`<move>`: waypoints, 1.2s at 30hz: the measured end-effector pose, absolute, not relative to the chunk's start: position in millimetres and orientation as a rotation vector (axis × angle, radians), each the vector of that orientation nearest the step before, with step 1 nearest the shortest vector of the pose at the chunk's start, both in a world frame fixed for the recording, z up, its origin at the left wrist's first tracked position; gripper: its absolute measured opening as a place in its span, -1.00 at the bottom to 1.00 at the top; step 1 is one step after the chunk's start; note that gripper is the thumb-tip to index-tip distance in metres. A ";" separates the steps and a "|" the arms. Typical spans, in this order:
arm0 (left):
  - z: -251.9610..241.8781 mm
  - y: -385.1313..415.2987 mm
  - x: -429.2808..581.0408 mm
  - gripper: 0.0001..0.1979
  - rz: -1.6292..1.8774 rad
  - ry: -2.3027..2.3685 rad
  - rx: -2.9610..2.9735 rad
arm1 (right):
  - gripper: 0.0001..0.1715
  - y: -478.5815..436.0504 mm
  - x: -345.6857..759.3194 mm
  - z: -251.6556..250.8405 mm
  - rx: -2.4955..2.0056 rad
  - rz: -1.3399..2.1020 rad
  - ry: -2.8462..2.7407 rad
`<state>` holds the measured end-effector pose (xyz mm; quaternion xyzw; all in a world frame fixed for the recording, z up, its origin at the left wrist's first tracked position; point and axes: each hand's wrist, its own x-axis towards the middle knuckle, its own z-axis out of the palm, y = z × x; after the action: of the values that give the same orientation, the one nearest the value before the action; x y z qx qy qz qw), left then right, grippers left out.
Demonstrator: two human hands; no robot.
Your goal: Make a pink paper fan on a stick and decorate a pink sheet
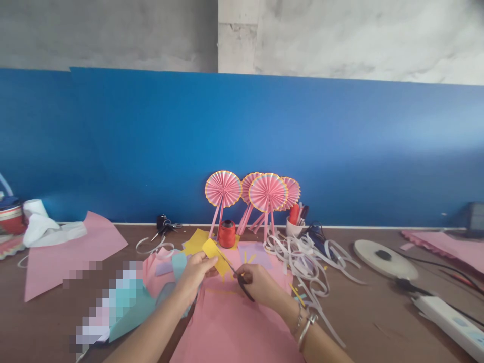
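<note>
My left hand [198, 269] is closed on a piece of yellow paper [215, 256], pinched between thumb and fingers. In my right hand [257, 282] are black-handled scissors [245, 288], their blades pointing up and left at the yellow paper's edge. Both hands are over pink paper [242, 322] near the middle of the table. A red spool of thread [227, 234] stands just behind the yellow piece. More yellow paper [197, 242] and a lilac sheet [254, 253] lie around it, with thin yellow strips nearby.
Pink paper fans [223, 189] stand against the blue panel [151, 141]. Curled white strips [302, 257] and a cup of pens [294, 228] are right of centre. A round pale disc [381, 258] and a power strip [449, 317] lie farther right; keys [164, 225] lie left.
</note>
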<state>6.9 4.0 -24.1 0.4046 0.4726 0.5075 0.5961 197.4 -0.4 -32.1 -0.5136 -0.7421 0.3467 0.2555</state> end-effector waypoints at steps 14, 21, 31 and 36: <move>-16.7 -2.1 12.0 -0.60 1.059 1.081 1.027 | -0.73 -1.8 193.1 -34.4 -1.363 1.006 -1.948; -16.0 -2.3 12.3 -0.60 1.069 1.083 1.025 | -0.74 -4.1 192.1 -32.7 -1.372 1.000 -1.931; -17.1 -2.4 11.9 -0.59 1.060 1.084 1.031 | -0.75 -3.8 192.9 -34.1 -1.373 0.960 -1.942; -16.2 -2.7 12.3 -0.59 1.066 1.077 1.029 | -0.73 -4.4 192.1 -30.7 -1.401 0.961 -1.950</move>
<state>12.3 -2.7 -16.2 0.4456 0.4664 0.4617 0.6089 192.1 -4.4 -30.7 -0.5211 -0.7250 0.3573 0.2741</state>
